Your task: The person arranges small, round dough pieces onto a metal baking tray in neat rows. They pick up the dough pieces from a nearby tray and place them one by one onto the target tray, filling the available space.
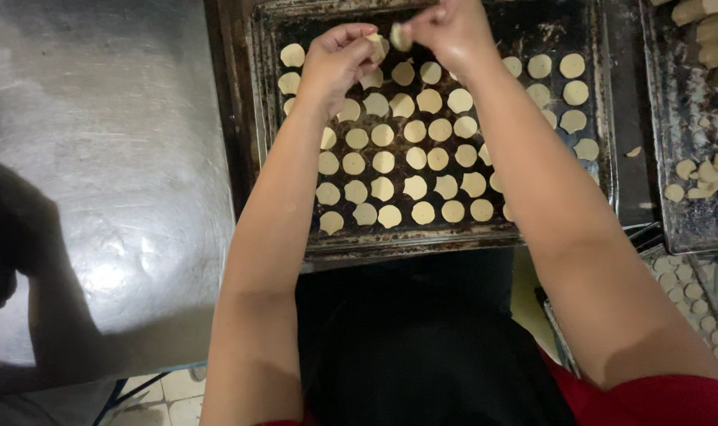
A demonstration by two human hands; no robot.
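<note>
We see both hands raised over the far edge of the dark baking tray (266,118). The left hand (337,59) pinches a pale dough disc (375,43) in its fingers; the right hand (446,30) pinches another dough piece (399,36). Rows of round dough discs (410,158) cover the tray, beside the steel desk (99,158).

The table (99,158) is brushed metal, smudged and dully shiny. The baking tray (603,102) is dark, stained, rough metal. The dough discs (422,154) look pale, smooth and matt.
</note>
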